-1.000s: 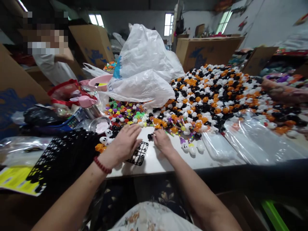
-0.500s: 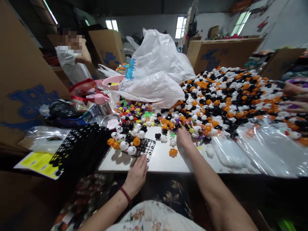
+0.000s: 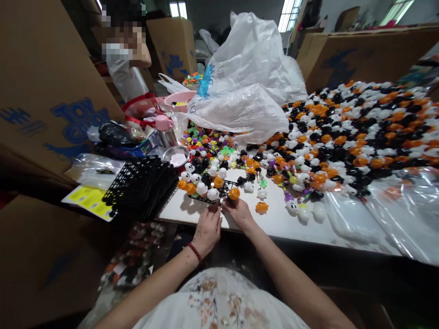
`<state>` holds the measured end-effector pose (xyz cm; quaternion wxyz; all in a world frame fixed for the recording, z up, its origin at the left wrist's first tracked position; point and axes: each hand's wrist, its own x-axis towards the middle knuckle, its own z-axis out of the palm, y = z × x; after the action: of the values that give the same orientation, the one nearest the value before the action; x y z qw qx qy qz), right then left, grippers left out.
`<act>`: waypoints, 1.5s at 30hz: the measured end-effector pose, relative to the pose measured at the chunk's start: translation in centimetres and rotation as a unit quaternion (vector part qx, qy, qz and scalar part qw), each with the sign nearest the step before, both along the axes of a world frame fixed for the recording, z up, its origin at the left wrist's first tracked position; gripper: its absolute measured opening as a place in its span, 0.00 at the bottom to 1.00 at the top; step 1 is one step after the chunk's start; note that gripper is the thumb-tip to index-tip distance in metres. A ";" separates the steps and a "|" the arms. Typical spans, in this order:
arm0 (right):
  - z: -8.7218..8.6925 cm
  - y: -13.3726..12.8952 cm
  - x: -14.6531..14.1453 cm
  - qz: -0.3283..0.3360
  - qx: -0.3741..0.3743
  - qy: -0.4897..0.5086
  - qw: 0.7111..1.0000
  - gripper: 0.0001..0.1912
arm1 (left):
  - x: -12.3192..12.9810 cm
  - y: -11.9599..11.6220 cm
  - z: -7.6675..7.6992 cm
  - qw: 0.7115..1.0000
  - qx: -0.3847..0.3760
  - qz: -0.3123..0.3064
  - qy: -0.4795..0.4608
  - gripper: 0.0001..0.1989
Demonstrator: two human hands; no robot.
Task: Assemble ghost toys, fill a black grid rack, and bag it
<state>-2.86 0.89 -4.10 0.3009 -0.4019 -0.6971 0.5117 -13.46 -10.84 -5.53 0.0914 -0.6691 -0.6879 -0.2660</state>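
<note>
A black plastic grid rack (image 3: 229, 185) sits near the table's front edge, carrying several round-headed toy tops in white, black and orange. My left hand (image 3: 206, 227) is at the rack's front edge, fingers together and bent against it; the fingertips are partly hidden. At the rack's right end, my right hand (image 3: 241, 215) pinches a toy with an orange pumpkin head (image 3: 233, 193), whose lower part is hidden by the fingers. Just right of that hand lies a loose orange pumpkin top (image 3: 262, 208), with a white ghost top (image 3: 261, 193) behind it.
Several black racks are stacked (image 3: 140, 187) on the left, beside a metal dish (image 3: 176, 156) and a pink-lidded flask (image 3: 167, 130). A large heap of toy tops (image 3: 370, 132) covers the right. Clear plastic bags (image 3: 350, 214) lie at front right. A person (image 3: 125, 68) is behind, left.
My right hand has moved left from the toy pile to the rack, bringing an orange pumpkin-headed toy. My left hand stays at the rack's edge. The view has shifted.
</note>
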 end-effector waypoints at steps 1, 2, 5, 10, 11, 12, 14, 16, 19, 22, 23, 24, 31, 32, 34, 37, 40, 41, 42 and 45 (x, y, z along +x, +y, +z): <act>0.2 0.1 -0.1 0.003 0.023 -0.015 1.000 0.10 | -0.1 0.0 -0.1 1.000 0.000 0.000 0.000 0.19; 0.5 0.2 -0.1 0.008 0.048 -0.031 0.998 0.09 | -0.2 0.1 -0.1 1.000 0.000 0.001 0.002 0.19; 1.4 0.7 0.0 0.032 0.113 -0.081 0.990 0.07 | -0.2 0.2 -0.3 1.000 -0.006 0.008 0.007 0.18; 1.8 0.9 0.1 0.064 0.171 -0.113 0.977 0.06 | -0.4 0.1 -0.1 1.000 -0.024 -0.017 0.007 0.20; 1.7 0.9 0.0 0.070 0.181 -0.115 0.974 0.06 | -0.4 0.1 -0.1 0.999 -0.025 -0.023 0.004 0.20; 1.6 0.8 0.0 0.075 0.191 -0.117 0.972 0.06 | -0.5 0.1 -0.1 0.999 -0.024 -0.027 0.001 0.21; 1.3 0.8 -0.2 0.081 0.209 -0.120 0.967 0.06 | -0.6 0.2 -0.2 0.999 -0.021 -0.028 -0.002 0.22; 1.3 0.6 -0.4 0.078 0.222 -0.117 0.965 0.06 | -0.7 0.2 -0.3 0.999 -0.016 -0.028 -0.001 0.21; 1.7 0.5 -0.3 0.081 0.224 -0.109 0.965 0.06 | -0.8 0.3 -0.5 0.999 -0.006 -0.034 0.002 0.21; 2.6 1.3 0.9 0.114 0.193 -0.081 0.971 0.08 | -1.0 0.4 -0.5 0.999 0.002 -0.035 0.005 0.20; 3.0 2.1 1.7 0.104 0.185 -0.070 0.975 0.10 | -1.0 0.4 -0.6 0.999 0.004 -0.034 0.007 0.19; 3.4 3.1 2.7 0.080 0.183 -0.066 0.978 0.12 | -1.1 0.4 -0.6 0.999 0.007 -0.034 0.011 0.18; 6.5 12.6 13.1 -0.197 0.323 -0.323 0.867 0.15 | -1.4 0.7 -1.2 0.997 0.035 -0.040 0.049 0.18; 6.8 13.5 14.3 -0.226 0.336 -0.352 0.844 0.15 | -1.4 0.7 -1.2 0.997 0.035 -0.041 0.052 0.17; 7.3 14.7 15.7 -0.255 0.351 -0.397 0.809 0.15 | -1.5 0.7 -1.2 0.997 0.032 -0.042 0.057 0.16; 7.8 15.9 15.5 -0.234 0.361 -0.456 0.779 0.17 | -1.5 0.7 -1.2 0.997 0.024 -0.040 0.064 0.14; 8.1 16.8 14.0 -0.194 0.348 -0.508 0.764 0.17 | -1.5 0.7 -1.2 0.996 0.032 -0.043 0.072 0.15; 8.2 17.1 13.5 -0.186 0.341 -0.519 0.761 0.16 | -1.5 0.7 -1.2 0.996 0.038 -0.043 0.073 0.16; 8.3 17.3 13.1 -0.184 0.337 -0.523 0.761 0.14 | -1.5 0.7 -1.1 0.995 0.042 -0.044 0.073 0.16; 8.6 16.8 12.5 -0.186 0.342 -0.485 0.783 0.13 | -1.5 0.7 -0.9 0.996 0.045 -0.042 0.071 0.16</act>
<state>9.60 17.72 4.48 0.1307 -0.5897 -0.7920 -0.0887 -14.93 -10.17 -6.45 0.1587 -0.7100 -0.6380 -0.2523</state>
